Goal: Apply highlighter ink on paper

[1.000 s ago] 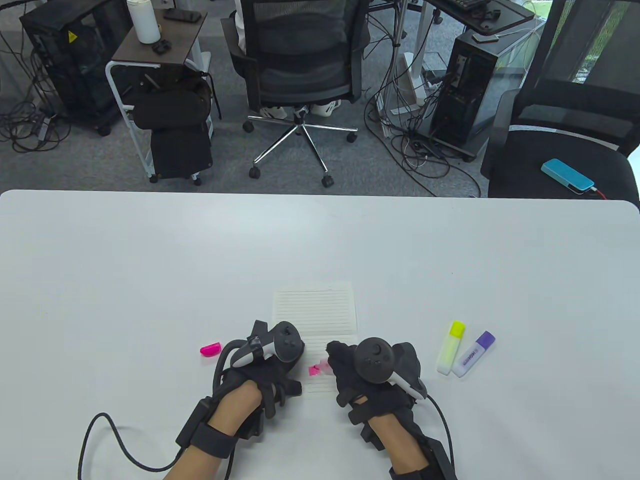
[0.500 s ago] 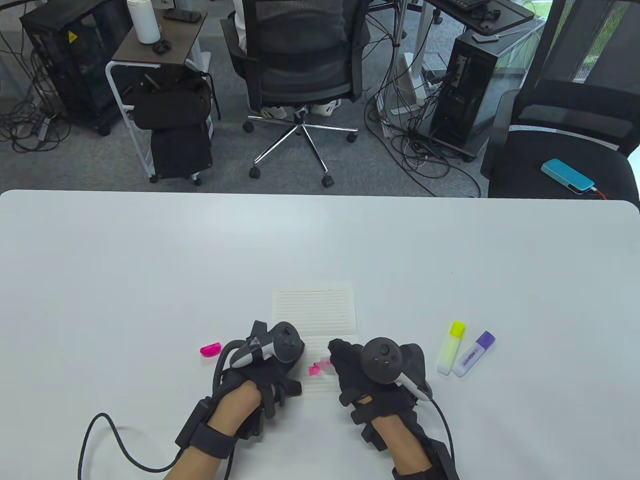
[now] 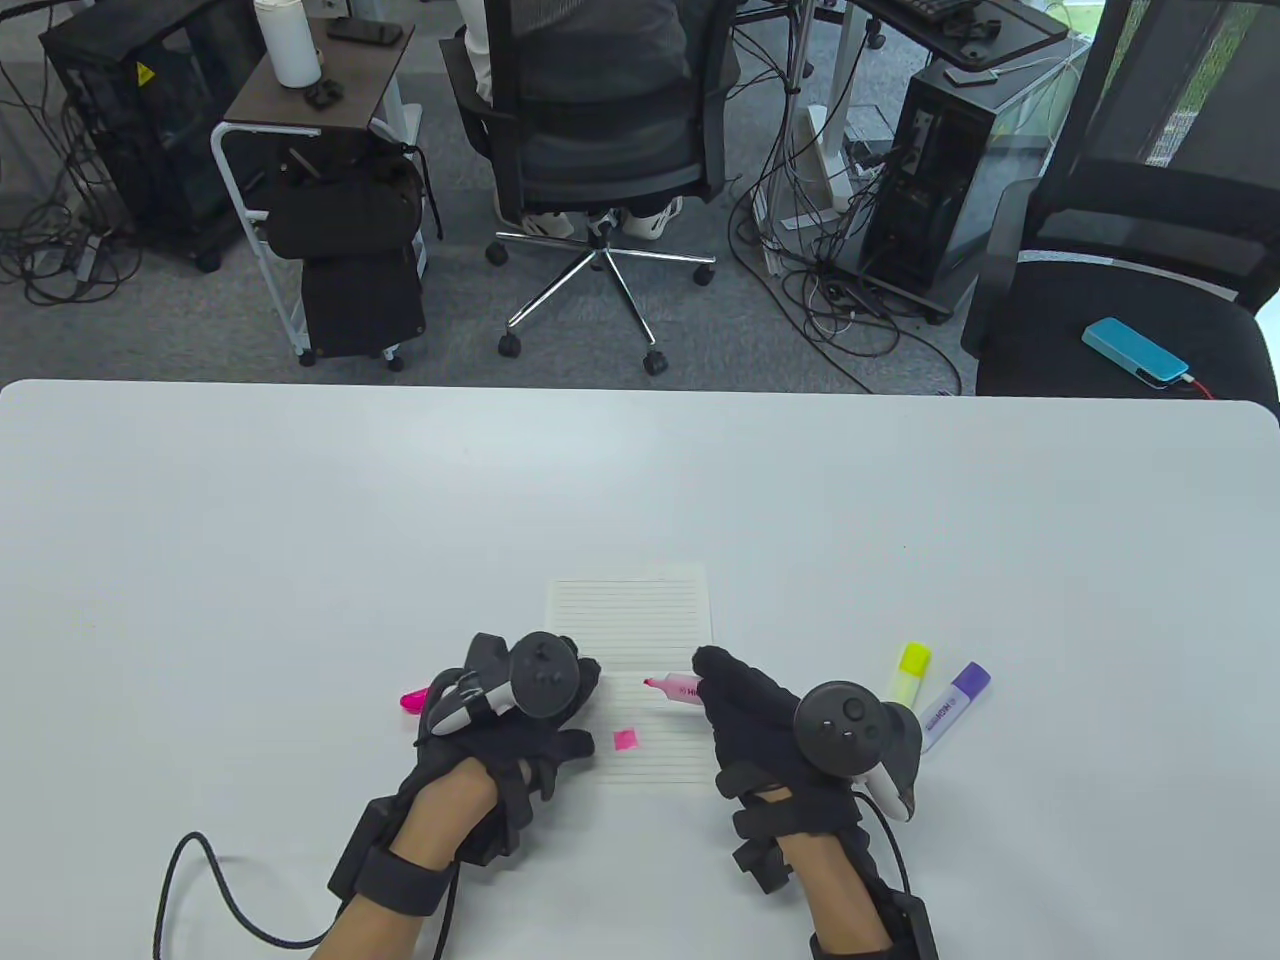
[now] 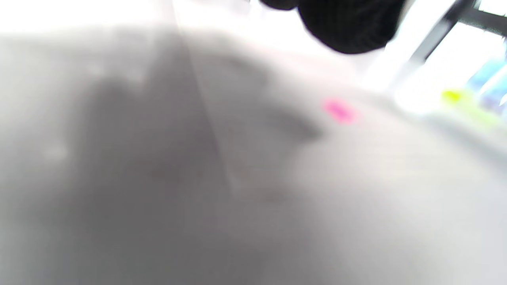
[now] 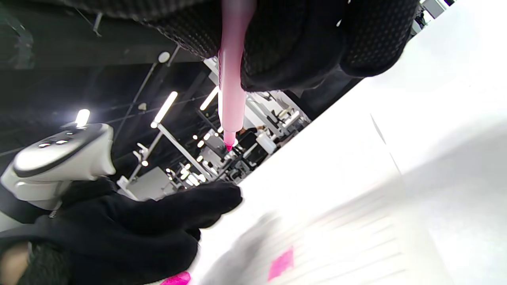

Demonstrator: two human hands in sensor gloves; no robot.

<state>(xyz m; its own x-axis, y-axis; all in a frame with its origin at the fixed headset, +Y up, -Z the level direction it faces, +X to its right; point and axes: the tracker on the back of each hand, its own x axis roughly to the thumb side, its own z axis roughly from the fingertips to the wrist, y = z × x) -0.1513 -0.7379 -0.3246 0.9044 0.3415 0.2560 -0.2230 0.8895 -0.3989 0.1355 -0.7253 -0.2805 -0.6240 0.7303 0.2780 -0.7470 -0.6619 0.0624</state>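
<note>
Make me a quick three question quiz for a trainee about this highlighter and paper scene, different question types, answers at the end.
1. True or false: the pink highlighter in the right hand is uncapped.
2. Multiple choice: where is the pink ink mark on the lined paper? A) far edge B) near part, between the two hands C) off the paper, on the table
3. Fill in the blank: right of the paper lie two capped highlighters, a yellow highlighter and a ____ one.

Key
1. True; its bare pink tip points toward the left hand.
2. B
3. Purple; the purple highlighter lies beside the yellow one.
</note>
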